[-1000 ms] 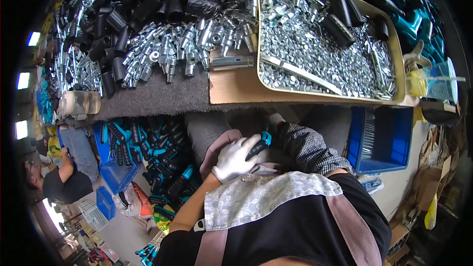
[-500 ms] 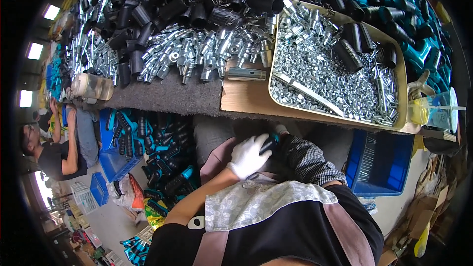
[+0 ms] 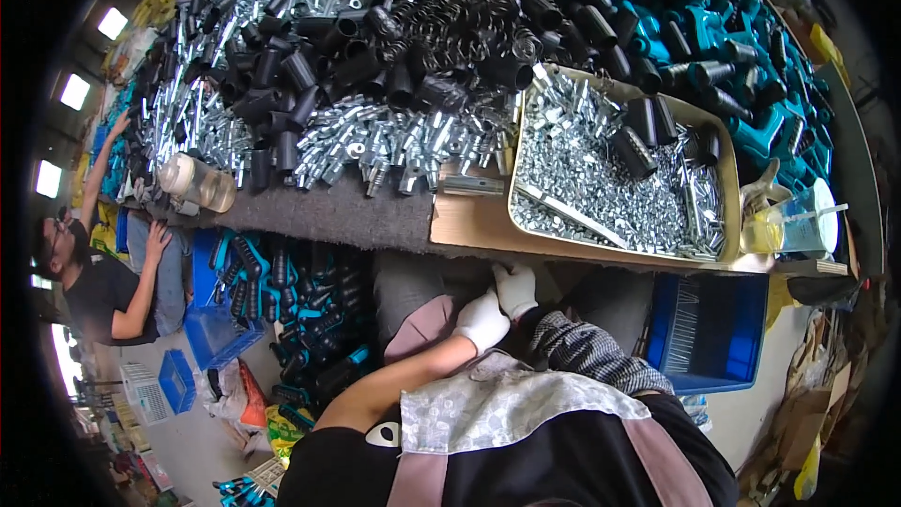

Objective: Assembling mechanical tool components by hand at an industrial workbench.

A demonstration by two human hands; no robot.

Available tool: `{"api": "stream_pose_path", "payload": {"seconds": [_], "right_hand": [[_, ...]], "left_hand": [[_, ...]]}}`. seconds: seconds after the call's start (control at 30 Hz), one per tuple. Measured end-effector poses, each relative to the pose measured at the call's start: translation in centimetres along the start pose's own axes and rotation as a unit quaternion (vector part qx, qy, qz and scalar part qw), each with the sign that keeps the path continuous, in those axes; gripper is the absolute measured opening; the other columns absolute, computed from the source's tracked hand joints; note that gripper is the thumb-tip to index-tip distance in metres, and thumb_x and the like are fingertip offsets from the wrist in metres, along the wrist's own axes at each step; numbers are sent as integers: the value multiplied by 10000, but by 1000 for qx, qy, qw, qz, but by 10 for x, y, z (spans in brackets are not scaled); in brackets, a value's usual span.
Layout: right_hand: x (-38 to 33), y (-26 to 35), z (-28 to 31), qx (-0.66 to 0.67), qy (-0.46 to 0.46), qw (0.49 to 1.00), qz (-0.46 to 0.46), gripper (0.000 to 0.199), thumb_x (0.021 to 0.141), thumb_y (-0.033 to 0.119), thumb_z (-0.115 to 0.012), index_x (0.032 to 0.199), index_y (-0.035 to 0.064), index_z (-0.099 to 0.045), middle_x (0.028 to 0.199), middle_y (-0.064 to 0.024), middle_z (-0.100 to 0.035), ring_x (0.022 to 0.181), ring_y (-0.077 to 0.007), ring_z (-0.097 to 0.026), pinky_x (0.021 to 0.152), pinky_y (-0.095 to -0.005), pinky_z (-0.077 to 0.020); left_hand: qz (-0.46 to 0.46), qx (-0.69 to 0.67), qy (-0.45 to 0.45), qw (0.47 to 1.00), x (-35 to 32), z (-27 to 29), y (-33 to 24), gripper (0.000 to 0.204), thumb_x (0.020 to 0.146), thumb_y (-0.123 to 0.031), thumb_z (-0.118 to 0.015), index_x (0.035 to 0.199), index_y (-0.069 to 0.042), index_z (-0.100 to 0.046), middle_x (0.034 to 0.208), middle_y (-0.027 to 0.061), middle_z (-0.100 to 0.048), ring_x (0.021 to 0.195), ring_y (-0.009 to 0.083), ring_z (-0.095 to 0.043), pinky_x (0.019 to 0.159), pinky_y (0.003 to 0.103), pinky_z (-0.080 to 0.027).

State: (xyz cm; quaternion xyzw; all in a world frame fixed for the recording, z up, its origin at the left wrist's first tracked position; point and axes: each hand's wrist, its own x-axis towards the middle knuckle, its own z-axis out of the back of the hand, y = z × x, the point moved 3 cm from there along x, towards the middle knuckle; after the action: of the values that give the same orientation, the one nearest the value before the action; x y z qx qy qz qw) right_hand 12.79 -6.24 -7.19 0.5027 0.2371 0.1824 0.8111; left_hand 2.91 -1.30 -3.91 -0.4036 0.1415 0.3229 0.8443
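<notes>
Both my hands wear white gloves and meet above my lap, just below the bench edge. My left hand (image 3: 481, 321) is curled, its fingertips against my right hand (image 3: 514, 290). The right one is closed too, close under the bench, and whatever lies between them is hidden by the gloves. Above them on the bench, a metal sleeve (image 3: 473, 186) lies on a wooden board (image 3: 469, 222). Beside it a cream tray (image 3: 731, 197) holds small metal parts, several black tubes (image 3: 633, 151) and a flat metal bar (image 3: 572, 214).
Metal fittings (image 3: 404, 145), black sleeves, springs (image 3: 460, 14) and teal housings (image 3: 709, 28) heap the bench. A plastic jar (image 3: 214, 190) and cup (image 3: 812, 225) stand along it. Below are teal-and-black tool bodies (image 3: 324, 314) and a blue bin (image 3: 741, 357). Another person (image 3: 117, 272) works at left.
My right hand has come into fuller view, drawn toward the left hand. My left hand has shifted slightly down; the dark teal-and-black object under it no longer shows. The view has tilted.
</notes>
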Motion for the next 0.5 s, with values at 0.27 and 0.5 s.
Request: {"api": "stream_pose_path", "payload": {"seconds": [0.27,0.5], "right_hand": [[-7,-19,-3,23,-30,999,-20,289,901,279,-650,1032,40,-749,997,-225,-715,976,-399,-677,870,-437,-521],[-5,9,5,14,42,998,-45,299,903,240,-662,1088,15,-732,1050,-195,-735,1024,-339,-691,905,-404,-512]], "left_hand": [[-21,-7,6,1000,3,-19,10,399,863,-263,-566,1202,-57,-610,1017,274,-694,946,456,-672,808,532,-533],[-67,-21,33,997,-12,16,-3,392,869,-250,-545,1175,-15,-612,1040,298,-678,983,466,-658,826,524,-524]]}}
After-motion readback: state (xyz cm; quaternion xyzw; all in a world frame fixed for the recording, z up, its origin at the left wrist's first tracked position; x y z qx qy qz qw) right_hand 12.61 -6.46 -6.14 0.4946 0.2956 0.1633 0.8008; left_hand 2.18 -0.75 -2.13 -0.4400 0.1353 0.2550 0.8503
